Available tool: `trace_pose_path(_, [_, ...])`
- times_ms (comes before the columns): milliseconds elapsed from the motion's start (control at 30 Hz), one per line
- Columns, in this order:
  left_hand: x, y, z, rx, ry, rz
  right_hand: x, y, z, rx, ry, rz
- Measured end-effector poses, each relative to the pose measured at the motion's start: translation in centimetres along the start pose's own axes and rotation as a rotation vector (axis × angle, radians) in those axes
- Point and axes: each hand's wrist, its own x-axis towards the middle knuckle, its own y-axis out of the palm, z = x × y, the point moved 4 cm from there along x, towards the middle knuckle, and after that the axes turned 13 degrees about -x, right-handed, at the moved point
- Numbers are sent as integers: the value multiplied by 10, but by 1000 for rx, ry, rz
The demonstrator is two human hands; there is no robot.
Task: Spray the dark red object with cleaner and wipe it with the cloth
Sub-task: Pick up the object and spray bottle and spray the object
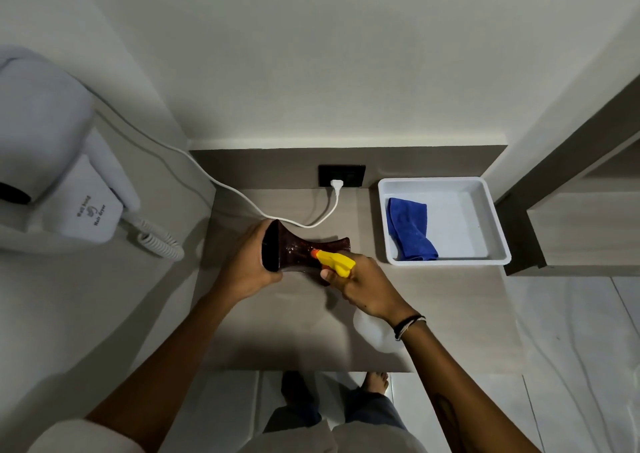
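A dark red vase-shaped object lies on its side above the grey counter. My left hand grips its wide flared end. My right hand holds a spray bottle with a translucent white body and a yellow trigger head. The orange nozzle points at the object's narrow middle, almost touching it. A folded blue cloth lies in the white tray to the right, apart from both hands.
A white wall-mounted hair dryer with a coiled cord hangs at the left. Its white cable runs across the counter's back to a black socket. A shelf unit stands to the right. My feet show below the counter's front edge.
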Motion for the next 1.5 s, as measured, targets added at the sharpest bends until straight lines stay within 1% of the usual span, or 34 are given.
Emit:
trace_pose_path(100, [3,-1,1,59,12,7,7,-2,11,-2,-33,16])
trace_pose_path(233, [7,1,-1,102,4,17,12,-4,13,-60,-28,-25])
trace_pose_path(267, [7,1,-1,111,1,17,11,-5,8,-106,11,-18])
trace_pose_path(367, [6,-1,-1,122,-3,25,7,-6,-16,-242,221,32])
trace_pose_path(433, [6,-1,-1,129,-4,26,4,-6,-30,-271,307,33])
trace_pose_path(567, [6,-2,2,162,0,23,0,-10,-44,-296,354,30])
trace_pose_path(667, [5,-3,6,121,-18,31,-2,-14,-49,-259,369,13])
trace_pose_path(733, [2,-5,9,22,-104,2,-3,-18,-51,-198,369,-24])
trace_pose_path(833, [1,-9,15,-152,-287,-118,-7,-22,-51,-150,352,-71])
trace_pose_path(900, [2,-9,19,-247,-393,-167,-9,-23,-51,-145,341,-88])
trace_pose_path(967, [3,-9,22,-303,-478,-175,-10,-24,-52,-135,331,-91])
trace_pose_path(1067, [5,-8,25,-322,-533,-147,-11,-23,-54,-105,311,-76])
trace_pose_path(1133, [7,-5,23,-359,-543,-101,-12,-22,-49,-71,258,-56])
trace_pose_path(1267, [6,2,20,-417,-529,47,-12,-18,-37,-34,141,-4])
trace_pose_path(1400, [-2,1,16,-346,-390,146,-16,-15,-30,-29,118,-6])
trace_pose_path(1500, [-7,2,14,-243,-270,146,-15,-14,-19,-64,65,1])
